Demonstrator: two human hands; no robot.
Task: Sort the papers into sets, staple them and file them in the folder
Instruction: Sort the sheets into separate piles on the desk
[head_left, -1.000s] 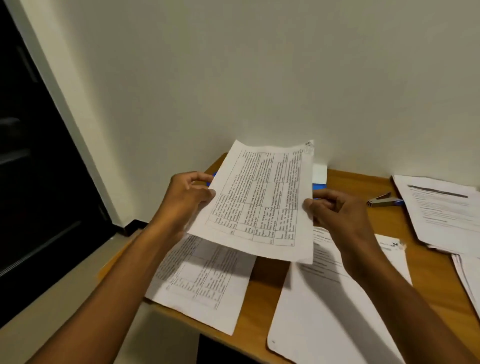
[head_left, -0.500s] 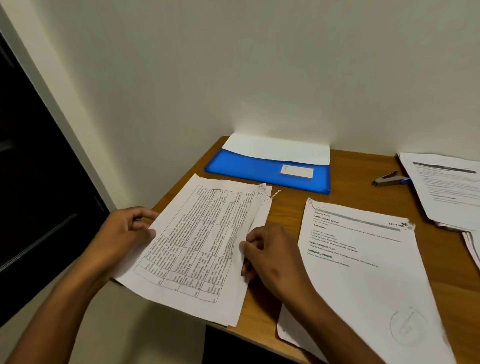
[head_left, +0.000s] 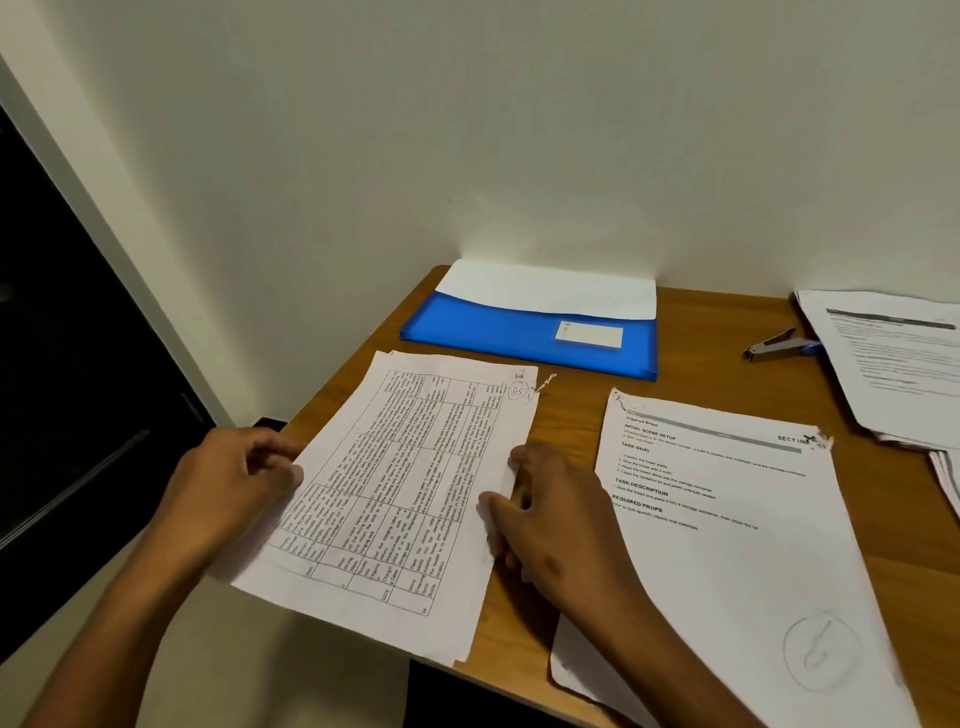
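Observation:
A set of table-printed sheets lies on the wooden desk, its lower left part hanging over the desk's edge. My left hand pinches the set's left edge. My right hand holds the right edge with curled fingers. A blue folder with a white sheet sticking out lies against the wall behind. To the right lies a text sheet with a torn top corner. A stapler sits at the back right.
Another stack of printed papers lies at the far right, partly out of frame. The wall runs close behind the desk. A dark doorway is to the left, beyond the desk's edge.
The table-printed sheet was held up in the air a second ago; both hands have lowered it onto the sheet below on the desk and now hold its sides. The folder has come into view.

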